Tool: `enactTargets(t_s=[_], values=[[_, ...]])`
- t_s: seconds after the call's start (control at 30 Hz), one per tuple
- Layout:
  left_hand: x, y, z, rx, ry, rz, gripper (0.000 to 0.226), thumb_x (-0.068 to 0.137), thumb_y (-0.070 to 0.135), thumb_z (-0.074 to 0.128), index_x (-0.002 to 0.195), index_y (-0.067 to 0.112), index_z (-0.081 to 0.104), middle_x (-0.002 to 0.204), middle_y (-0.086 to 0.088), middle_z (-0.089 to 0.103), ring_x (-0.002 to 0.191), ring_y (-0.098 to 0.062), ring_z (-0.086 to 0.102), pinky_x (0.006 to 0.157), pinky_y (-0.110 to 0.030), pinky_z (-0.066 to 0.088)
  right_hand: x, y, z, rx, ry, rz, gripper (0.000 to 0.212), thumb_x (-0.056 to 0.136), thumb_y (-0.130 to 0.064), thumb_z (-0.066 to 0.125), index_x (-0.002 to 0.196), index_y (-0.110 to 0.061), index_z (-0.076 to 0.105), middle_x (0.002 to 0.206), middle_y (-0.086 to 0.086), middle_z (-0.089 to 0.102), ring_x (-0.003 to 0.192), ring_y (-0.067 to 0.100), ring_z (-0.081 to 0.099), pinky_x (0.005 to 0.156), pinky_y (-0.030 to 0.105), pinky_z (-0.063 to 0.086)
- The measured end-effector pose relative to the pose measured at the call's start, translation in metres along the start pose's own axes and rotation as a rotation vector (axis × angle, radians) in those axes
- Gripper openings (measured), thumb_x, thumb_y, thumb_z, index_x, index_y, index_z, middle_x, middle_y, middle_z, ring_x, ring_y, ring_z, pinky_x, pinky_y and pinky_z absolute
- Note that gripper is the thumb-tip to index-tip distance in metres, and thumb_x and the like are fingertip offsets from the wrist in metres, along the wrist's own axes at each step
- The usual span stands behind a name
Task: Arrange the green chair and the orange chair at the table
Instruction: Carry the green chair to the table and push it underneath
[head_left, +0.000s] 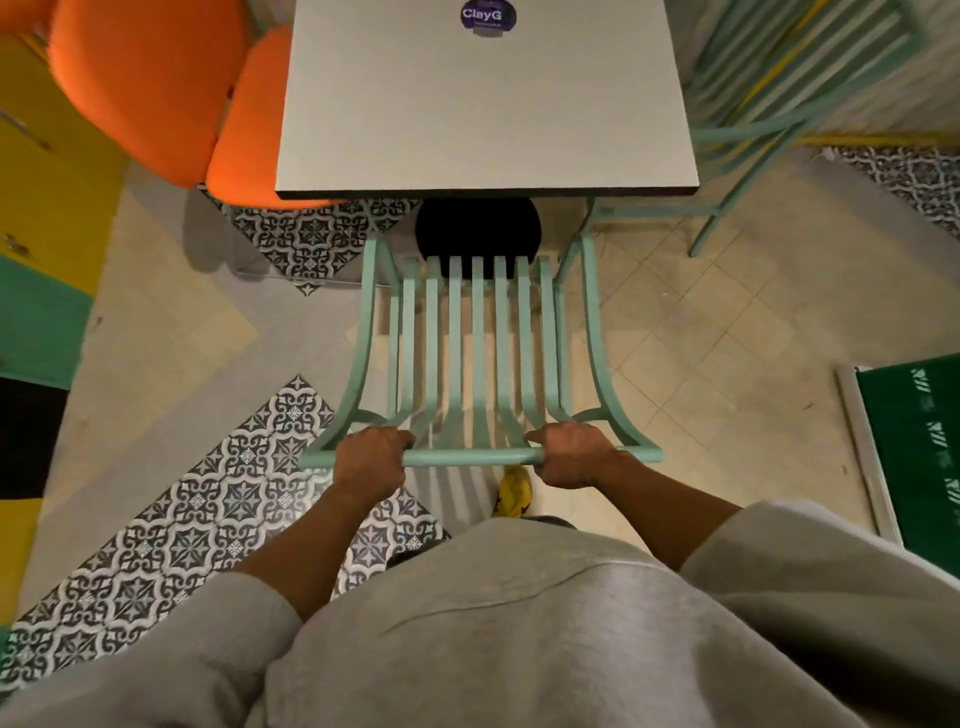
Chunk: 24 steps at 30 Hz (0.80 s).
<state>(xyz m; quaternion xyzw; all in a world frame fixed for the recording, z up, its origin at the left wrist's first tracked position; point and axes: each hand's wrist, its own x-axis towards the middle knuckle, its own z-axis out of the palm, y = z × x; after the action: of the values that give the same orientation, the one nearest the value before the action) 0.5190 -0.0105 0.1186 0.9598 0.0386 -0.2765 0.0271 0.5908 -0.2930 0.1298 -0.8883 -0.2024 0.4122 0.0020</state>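
Observation:
A mint-green slatted chair (475, 338) stands right below me, its seat pointing at the near edge of the white square table (483, 104). My left hand (371, 457) and my right hand (571, 454) both grip the chair's top back rail, one at each side. The front of the seat stops just short of the table edge, over the table's black round base (478, 226). An orange padded chair (171, 88) sits at the table's left side, its seat partly tucked under the tabletop.
A second green slatted chair (769, 98) stands at the table's right side. Yellow and green cabinets (47, 218) line the left wall. A green board in a white frame (914, 457) lies at the right. My yellow shoe (513, 493) is behind the chair.

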Motion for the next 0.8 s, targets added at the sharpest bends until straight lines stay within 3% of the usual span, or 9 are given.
enactTargets(t_s=[0.43, 0.6, 0.8], values=[[0.056, -0.002, -0.035, 0.023, -0.037, -0.029, 0.046, 0.086, 0.021, 0.07, 0.128, 0.04, 0.069, 0.11, 0.004, 0.076, 0.098, -0.02, 0.074, 0.087, -0.037, 0.061, 0.047, 0.017, -0.046, -0.111, -0.036, -0.087, 0.063, 0.086, -0.033, 0.07, 0.147, -0.027, 0.057, 0.126, 0.005, 0.07, 0.11, 0.029, 0.068, 0.092, 0.043, 0.06], [0.076, -0.009, -0.046, 0.082, -0.077, 0.04, 0.043, 0.083, 0.022, 0.067, 0.123, 0.037, 0.069, 0.106, 0.005, 0.075, 0.097, -0.022, 0.073, 0.083, -0.036, 0.061, 0.06, 0.016, -0.061, -0.129, -0.066, -0.058, 0.066, 0.091, -0.039, 0.067, 0.154, -0.028, 0.05, 0.137, 0.006, 0.065, 0.122, 0.03, 0.063, 0.095, 0.043, 0.056], [0.104, -0.016, -0.063, 0.093, -0.073, 0.113, 0.036, 0.086, 0.026, 0.067, 0.121, 0.033, 0.071, 0.104, 0.003, 0.075, 0.095, -0.023, 0.073, 0.084, -0.037, 0.062, 0.078, 0.019, -0.083, -0.07, -0.062, 0.026, 0.07, 0.094, -0.023, 0.064, 0.16, -0.033, 0.044, 0.146, 0.004, 0.06, 0.129, 0.028, 0.06, 0.103, 0.042, 0.054]])
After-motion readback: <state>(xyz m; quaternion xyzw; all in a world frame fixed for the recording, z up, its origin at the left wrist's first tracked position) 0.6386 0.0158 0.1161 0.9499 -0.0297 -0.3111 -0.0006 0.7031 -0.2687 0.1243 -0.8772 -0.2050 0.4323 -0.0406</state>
